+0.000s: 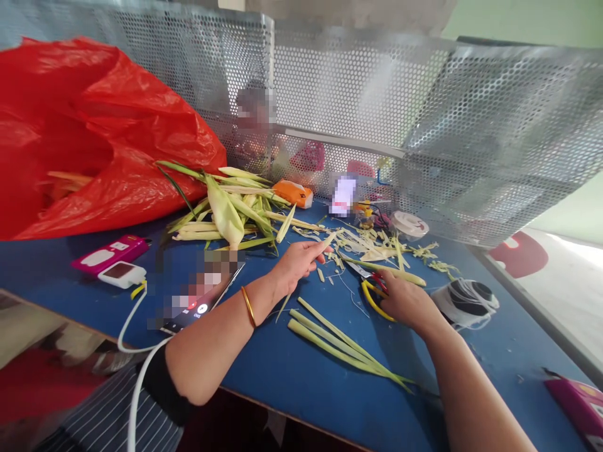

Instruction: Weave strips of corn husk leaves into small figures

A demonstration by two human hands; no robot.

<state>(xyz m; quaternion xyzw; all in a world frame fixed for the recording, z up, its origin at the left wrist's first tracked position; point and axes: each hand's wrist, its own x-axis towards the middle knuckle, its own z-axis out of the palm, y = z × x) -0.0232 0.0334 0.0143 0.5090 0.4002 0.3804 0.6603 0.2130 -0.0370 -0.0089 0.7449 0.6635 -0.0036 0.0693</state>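
Observation:
Near the middle of the blue table, my left hand [299, 260] pinches a narrow, pale piece of corn husk [327, 242] between thumb and fingers. To its right, my right hand [407, 298] is closed over the handles of a pair of scissors [372, 303] with yellow and red grips. The metal blades point left toward my left hand and seem slightly apart. A longer green husk piece [400, 272] lies just behind the scissors. Trimmed husk scraps [372, 245] are scattered beyond both hands. Several long green husk strips [342, 351] lie fanned out in front of me.
A pile of corn husks [226, 213] sits back left beside a large red plastic bag [117, 144]. A phone [207, 301] and white cable [125, 326] are at left. A thread spool [464, 301] stands right, an orange tissue pack [292, 193] behind. Perforated metal panels [339, 81] close the back.

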